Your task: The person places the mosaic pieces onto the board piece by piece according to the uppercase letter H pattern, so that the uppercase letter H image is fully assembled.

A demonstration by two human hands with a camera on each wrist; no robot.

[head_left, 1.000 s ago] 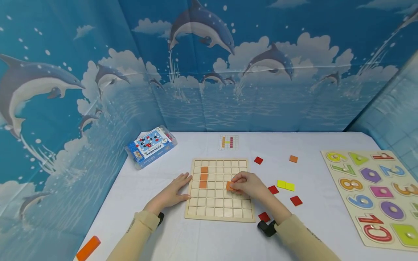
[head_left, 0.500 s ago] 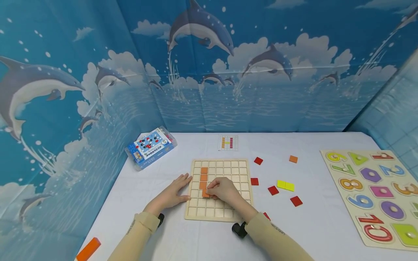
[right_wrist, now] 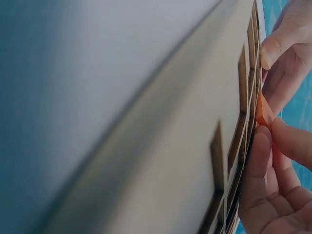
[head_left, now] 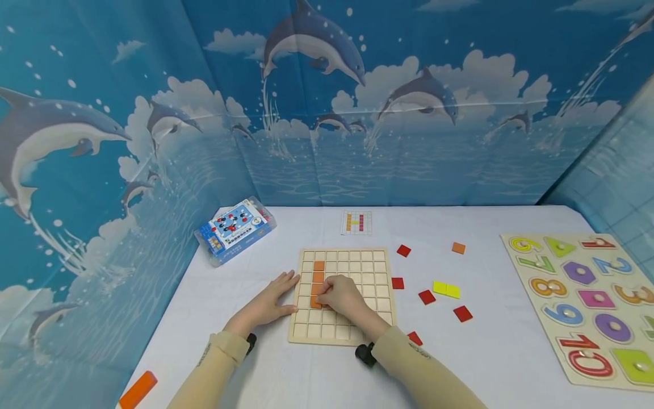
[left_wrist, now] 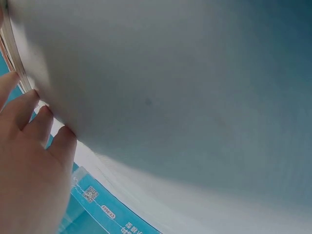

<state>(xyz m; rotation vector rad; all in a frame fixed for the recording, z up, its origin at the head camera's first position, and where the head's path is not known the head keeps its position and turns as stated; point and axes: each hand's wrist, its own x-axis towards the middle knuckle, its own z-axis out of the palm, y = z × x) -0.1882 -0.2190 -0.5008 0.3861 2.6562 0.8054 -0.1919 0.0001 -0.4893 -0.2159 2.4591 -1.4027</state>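
A wooden grid board (head_left: 343, 337) lies on the white table, with a column of orange tiles (head_left: 318, 276) in its cells on the left side. My right hand (head_left: 343, 296) is over the board and pinches an orange square tile (head_left: 315, 302) at the lower end of that column. In the right wrist view, the tilted orange tile (right_wrist: 263, 112) shows between thumb and finger, right at the grid. My left hand (head_left: 268, 301) lies with fingers extended, its fingertips at the board's left edge.
Right of the board lie several red tiles (head_left: 427, 297), two yellow tiles (head_left: 447, 289) and an orange tile (head_left: 458, 247). A pattern card (head_left: 356, 222) is behind the board. A blue box (head_left: 236, 230), an orange block (head_left: 138, 390) and a number puzzle board (head_left: 587, 309) lie farther out.
My right hand has moved left across the board with the orange tile, to the column's lower end. This uncovers a red tile beside the board's right edge. The left hand stays put.
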